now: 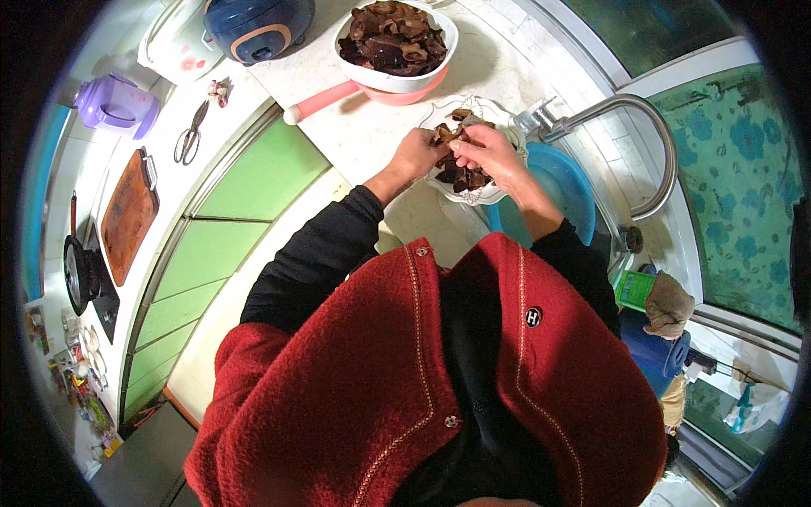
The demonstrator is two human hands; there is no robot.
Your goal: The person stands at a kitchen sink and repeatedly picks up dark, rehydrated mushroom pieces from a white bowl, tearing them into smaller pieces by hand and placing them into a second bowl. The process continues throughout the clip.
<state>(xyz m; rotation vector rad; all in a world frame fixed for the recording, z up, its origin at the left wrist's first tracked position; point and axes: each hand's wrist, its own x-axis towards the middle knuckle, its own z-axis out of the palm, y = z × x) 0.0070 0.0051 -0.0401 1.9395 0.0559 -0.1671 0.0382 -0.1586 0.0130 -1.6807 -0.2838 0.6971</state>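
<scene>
Both hands meet over a white plate with a scalloped, embossed rim (437,114). Between their fingertips is a brown piece of wood ear fungus (447,134). My left hand (415,155) pinches it from the left, my right hand (491,155) from the right. Dark wood ear pieces (466,177) lie on the plate below the fingers; the hands hide part of them. Farther back, a white bowl (393,79) is heaped with more wood ear (393,38). It sits in a pink vessel with a long handle (326,101).
A blue basin (580,184) stands in the sink at right, under a curved metal faucet (662,146). On the left counter are scissors (189,142), garlic (218,92), a cutting board (130,215), a purple jug (117,108) and a pan (75,272). A dark blue rice cooker (256,28) stands behind.
</scene>
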